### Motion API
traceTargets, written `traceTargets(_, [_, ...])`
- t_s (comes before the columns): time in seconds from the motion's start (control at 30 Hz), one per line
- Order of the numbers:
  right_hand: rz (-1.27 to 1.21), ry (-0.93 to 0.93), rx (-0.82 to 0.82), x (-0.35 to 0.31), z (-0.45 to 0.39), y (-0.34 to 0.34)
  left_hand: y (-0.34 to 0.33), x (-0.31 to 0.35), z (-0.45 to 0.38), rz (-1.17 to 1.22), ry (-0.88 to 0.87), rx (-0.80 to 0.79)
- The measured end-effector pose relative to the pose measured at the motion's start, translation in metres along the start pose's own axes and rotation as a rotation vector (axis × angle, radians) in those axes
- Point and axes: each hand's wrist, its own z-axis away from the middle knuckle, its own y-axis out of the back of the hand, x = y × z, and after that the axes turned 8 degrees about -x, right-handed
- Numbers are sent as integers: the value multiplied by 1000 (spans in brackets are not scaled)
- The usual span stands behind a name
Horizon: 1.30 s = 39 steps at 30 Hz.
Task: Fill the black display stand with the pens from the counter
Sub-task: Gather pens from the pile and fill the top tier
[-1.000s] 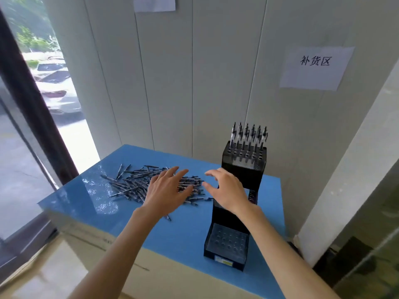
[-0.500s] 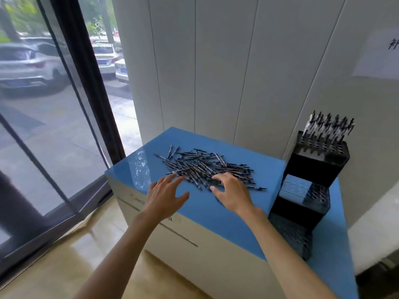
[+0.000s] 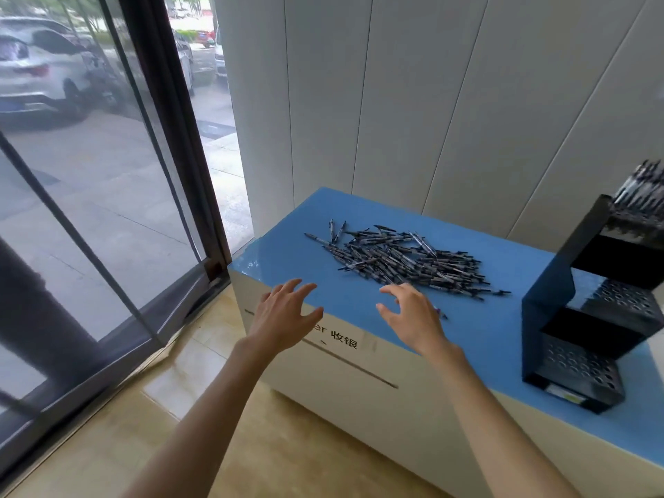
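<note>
Head view. Pens [image 3: 406, 257] lie in a loose heap on the blue counter top [image 3: 496, 318], toward its back edge and nearer the left end; the heap looks the same as 0.5 s ago. Black display stand [image 3: 589, 318] stands at the right end of the counter, three stepped tiers: top tier holds upright pens, partly cut by the frame edge; the two lower tiers show empty holes.

Change since 0.5 s ago: the right hand [image 3: 413, 318] then rested on the near side of the heap; it now hovers just short of it, over the front edge, fingers spread and curled, gripping nothing. One pen [image 3: 439, 312] shows just beside its fingers; contact cannot be told. Left hand [image 3: 284, 318] hovers over the front-left corner as before, fingers spread, empty, well apart from the heap.
</note>
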Motion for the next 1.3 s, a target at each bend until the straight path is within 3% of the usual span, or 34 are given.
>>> traceTargets(0.33, [-41,-113,7,-12,-36,-45,-6,-63,-64,-24,-64,-87])
traceTargets(0.87, [-160,-306,89,0,-193,-75,4,-131,-278,-171,-201,-239])
traceTargets(1.3, [-188,-494,106,13,-227,-96,-36,-158,-381,-144,-325,-361])
